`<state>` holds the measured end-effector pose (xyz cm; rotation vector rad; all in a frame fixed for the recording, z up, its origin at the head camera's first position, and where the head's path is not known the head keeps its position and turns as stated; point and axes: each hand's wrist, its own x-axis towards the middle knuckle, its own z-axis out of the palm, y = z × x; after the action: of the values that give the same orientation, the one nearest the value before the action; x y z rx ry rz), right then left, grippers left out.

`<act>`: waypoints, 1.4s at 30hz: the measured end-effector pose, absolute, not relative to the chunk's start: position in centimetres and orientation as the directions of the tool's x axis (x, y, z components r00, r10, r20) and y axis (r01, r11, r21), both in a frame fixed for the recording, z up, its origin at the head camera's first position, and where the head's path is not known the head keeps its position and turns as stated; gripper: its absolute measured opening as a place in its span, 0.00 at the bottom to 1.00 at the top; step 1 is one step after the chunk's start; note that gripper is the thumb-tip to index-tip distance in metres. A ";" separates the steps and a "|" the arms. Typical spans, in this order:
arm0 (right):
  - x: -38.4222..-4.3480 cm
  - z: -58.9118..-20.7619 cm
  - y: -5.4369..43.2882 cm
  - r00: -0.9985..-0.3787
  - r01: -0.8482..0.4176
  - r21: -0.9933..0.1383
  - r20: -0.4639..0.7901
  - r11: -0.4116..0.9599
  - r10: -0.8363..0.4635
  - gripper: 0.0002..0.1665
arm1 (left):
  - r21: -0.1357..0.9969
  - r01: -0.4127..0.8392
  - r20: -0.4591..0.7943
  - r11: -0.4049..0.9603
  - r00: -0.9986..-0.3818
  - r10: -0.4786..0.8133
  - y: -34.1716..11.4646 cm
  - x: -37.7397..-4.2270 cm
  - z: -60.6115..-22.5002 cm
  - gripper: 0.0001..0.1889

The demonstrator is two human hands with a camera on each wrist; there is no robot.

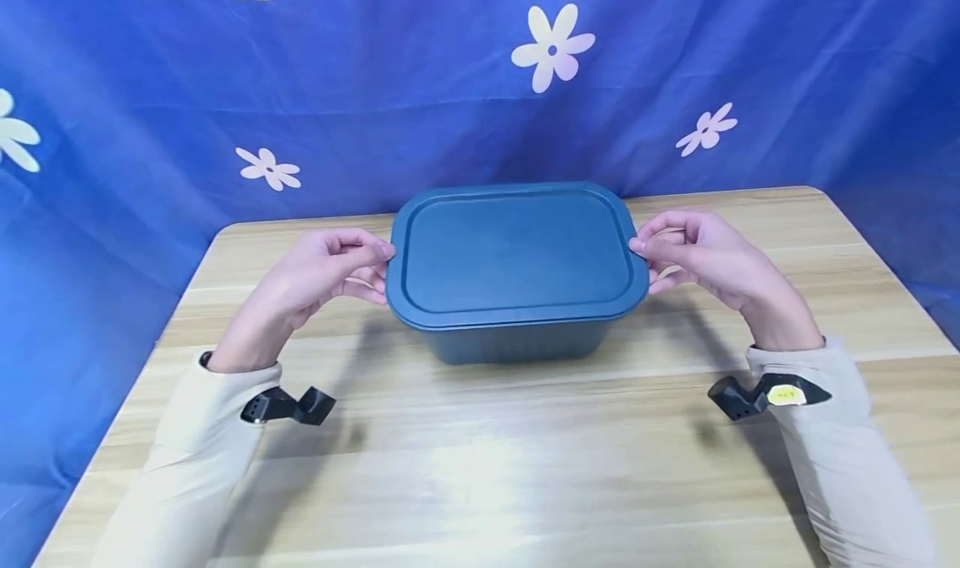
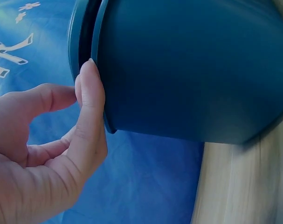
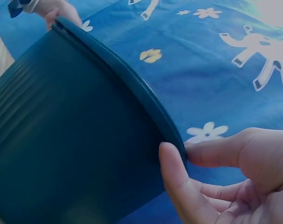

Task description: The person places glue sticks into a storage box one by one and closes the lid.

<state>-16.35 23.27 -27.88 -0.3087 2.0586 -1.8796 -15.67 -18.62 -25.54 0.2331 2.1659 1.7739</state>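
A dark teal plastic lid (image 1: 517,251), rectangular with rounded corners, lies over the matching storage box (image 1: 517,345) at the back of the table. My left hand (image 1: 318,272) pinches the lid's left edge, thumb on top and fingers beneath. At the opposite end, my right hand (image 1: 716,260) holds the lid's right edge between thumb and fingers. In the left wrist view a dark gap runs between the lid (image 2: 75,39) and the box's rim (image 2: 100,28). Fingers of the right hand (image 3: 253,182) press under the edge in the right wrist view. The lid hides the box's inside.
The box stands on a light wood-grain table (image 1: 480,468) with rounded back corners. Right behind it hangs a blue cloth (image 1: 420,77) with white flowers. Black wrist devices (image 1: 288,405) sit on both sleeves.
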 end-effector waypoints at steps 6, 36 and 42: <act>-16.6 -28.6 23.0 -0.911 0.102 -0.994 -0.108 0.035 -0.399 0.07 | 0.966 -0.081 -0.164 0.245 -0.926 0.340 -18.9 -16.0 -25.8 0.07; -15.9 -27.1 16.2 -0.903 -0.411 -0.320 0.013 0.854 -0.430 0.43 | 0.274 0.337 -0.051 0.901 -0.930 0.363 -12.2 -15.5 -26.2 0.42; -15.8 -26.9 16.1 -0.908 -0.393 -0.282 -0.032 0.875 -0.418 0.45 | 0.247 0.334 -0.058 0.909 -0.932 0.358 -11.8 -15.6 -26.3 0.46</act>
<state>-15.79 16.06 -26.94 -0.6406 2.9527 -0.4147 -15.64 -11.79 -26.29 0.5401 2.9695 0.3574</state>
